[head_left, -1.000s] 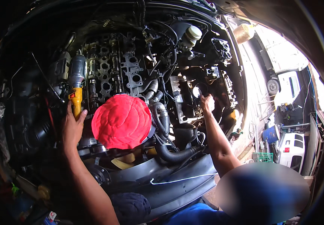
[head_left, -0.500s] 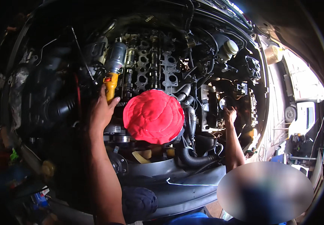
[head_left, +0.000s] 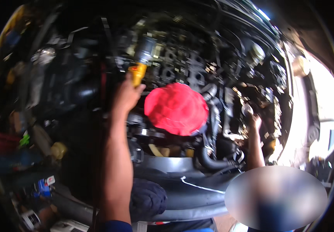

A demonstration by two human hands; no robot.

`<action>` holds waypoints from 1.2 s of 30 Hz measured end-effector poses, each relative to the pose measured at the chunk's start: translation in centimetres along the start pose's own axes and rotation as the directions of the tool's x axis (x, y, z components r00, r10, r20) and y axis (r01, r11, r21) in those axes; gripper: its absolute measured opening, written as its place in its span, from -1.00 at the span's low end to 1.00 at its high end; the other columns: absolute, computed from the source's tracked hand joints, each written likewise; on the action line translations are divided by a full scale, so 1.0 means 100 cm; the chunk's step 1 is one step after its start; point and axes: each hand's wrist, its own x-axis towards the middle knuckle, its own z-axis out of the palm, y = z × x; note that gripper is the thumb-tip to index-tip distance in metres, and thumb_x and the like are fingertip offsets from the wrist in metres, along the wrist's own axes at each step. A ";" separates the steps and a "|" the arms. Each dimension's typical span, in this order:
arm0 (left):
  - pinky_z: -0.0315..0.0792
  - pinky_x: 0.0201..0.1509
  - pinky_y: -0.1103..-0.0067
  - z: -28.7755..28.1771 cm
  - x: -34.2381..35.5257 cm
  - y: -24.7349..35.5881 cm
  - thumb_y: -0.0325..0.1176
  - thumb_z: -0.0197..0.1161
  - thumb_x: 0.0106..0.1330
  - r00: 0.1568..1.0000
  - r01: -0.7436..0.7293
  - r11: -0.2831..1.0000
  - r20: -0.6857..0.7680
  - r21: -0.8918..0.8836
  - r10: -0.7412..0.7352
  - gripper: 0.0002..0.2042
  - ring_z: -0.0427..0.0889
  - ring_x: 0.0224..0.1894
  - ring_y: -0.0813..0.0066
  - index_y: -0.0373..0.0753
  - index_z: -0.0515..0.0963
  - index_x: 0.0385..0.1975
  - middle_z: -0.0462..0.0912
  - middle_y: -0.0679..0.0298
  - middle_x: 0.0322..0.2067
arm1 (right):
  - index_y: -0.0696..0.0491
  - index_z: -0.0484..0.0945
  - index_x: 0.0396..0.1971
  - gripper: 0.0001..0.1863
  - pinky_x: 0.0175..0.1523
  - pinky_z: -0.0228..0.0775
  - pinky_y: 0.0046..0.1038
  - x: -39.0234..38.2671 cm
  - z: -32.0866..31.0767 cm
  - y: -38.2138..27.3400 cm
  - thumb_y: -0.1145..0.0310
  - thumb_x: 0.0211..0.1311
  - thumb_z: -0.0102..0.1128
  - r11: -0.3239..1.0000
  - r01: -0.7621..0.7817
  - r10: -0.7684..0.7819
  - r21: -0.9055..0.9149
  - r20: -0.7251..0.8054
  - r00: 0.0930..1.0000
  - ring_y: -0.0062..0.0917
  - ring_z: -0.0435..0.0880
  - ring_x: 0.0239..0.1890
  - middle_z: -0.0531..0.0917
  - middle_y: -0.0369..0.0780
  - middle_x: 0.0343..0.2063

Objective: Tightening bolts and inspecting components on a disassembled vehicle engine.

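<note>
My left hand (head_left: 127,95) is closed around the lower end of a yellow-handled tool (head_left: 137,74). The tool has a red switch and a grey cylindrical far end, and lies over the left side of an opened engine (head_left: 196,73). Motion smears its details, so I cannot tell its exact kind. Right of my forearm, a round, stitched red cloth cap (head_left: 176,110) covers part of the engine; what is beneath it is hidden. My right hand does not show.
Another person's hand (head_left: 255,121) reaches into the bay at right, by a small pale round part (head_left: 247,109). A black hose (head_left: 213,164) curves near the front panel. Dark crumpled cloth (head_left: 147,197) and a white cord (head_left: 201,186) lie at the front edge.
The whole view has shifted, so the engine, cap and both arms appear farther right and blurred. My left hand keeps its hold on the yellow-handled tool.
</note>
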 end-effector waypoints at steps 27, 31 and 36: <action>0.48 0.21 0.26 -0.033 0.062 0.024 0.00 0.30 0.38 0.993 -0.108 0.992 -0.028 0.064 0.110 -0.37 0.62 0.16 -0.16 -0.42 0.47 0.25 0.65 -0.23 0.04 | 0.30 0.42 0.07 -0.71 -0.32 0.79 -0.28 -0.065 0.101 -0.473 0.48 0.49 0.15 0.073 -0.333 -0.175 0.940 0.341 0.924 -0.18 0.75 -0.28 0.67 0.03 -0.12; 0.48 0.13 0.12 -0.038 0.063 0.025 0.11 0.11 0.49 0.997 -0.072 0.988 0.035 0.138 0.068 -0.38 0.61 0.08 -0.25 -0.40 0.46 0.22 0.66 -0.24 -0.03 | 0.24 0.56 -0.05 -0.75 -0.40 0.58 -0.43 -0.054 0.155 -0.504 0.40 0.42 0.30 0.174 -0.056 -0.246 0.983 0.098 0.964 -0.33 0.73 -0.39 0.71 -0.07 -0.24; 0.54 -0.01 0.09 -0.036 0.064 0.027 0.05 -0.01 0.56 0.980 -0.193 0.973 -0.017 0.129 0.197 -0.49 0.69 -0.11 -0.20 -0.38 0.49 0.03 0.71 -0.19 -0.25 | 0.08 0.65 0.05 -0.71 -0.07 0.58 -0.40 -0.045 0.180 -0.495 0.30 0.44 0.21 0.667 0.460 -0.427 0.587 -0.204 0.881 -0.39 0.84 -0.29 0.82 -0.12 -0.39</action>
